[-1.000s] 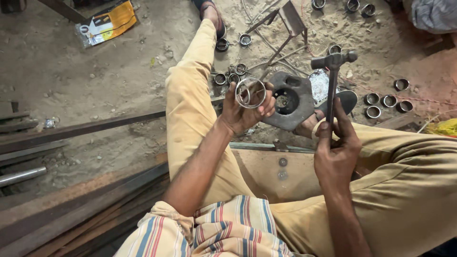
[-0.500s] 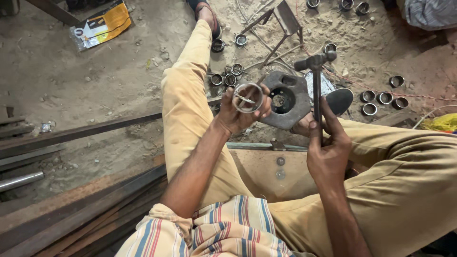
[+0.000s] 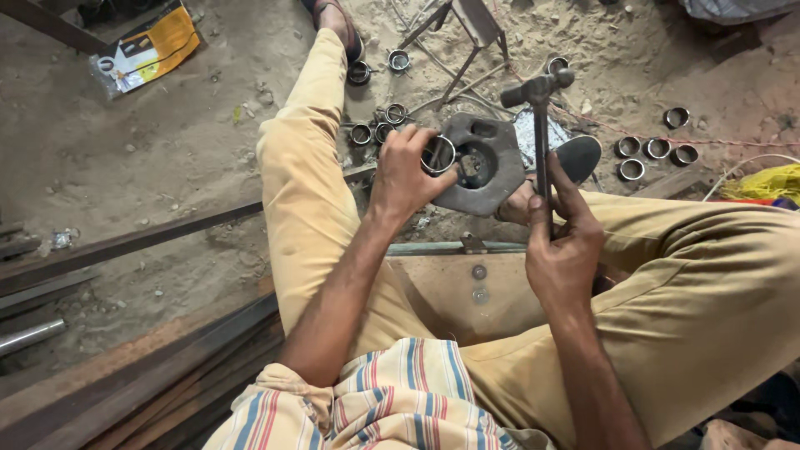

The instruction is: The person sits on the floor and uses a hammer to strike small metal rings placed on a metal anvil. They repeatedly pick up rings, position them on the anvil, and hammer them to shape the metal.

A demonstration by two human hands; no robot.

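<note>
The left hand (image 3: pixel 406 173) pinches a short shiny metal ring (image 3: pixel 438 155) between fingers and thumb, holding it at the left edge of a thick dark steel plate (image 3: pixel 487 167) with a round hole, which rests between the person's legs. The right hand (image 3: pixel 563 247) is closed around the handle of a metal hammer (image 3: pixel 539 125), held upright with its head just right of the plate. More metal rings (image 3: pixel 655 149) lie on the sandy ground to the far right, others near the left knee. Long rusty steel bars (image 3: pixel 125 243) lie at left.
</note>
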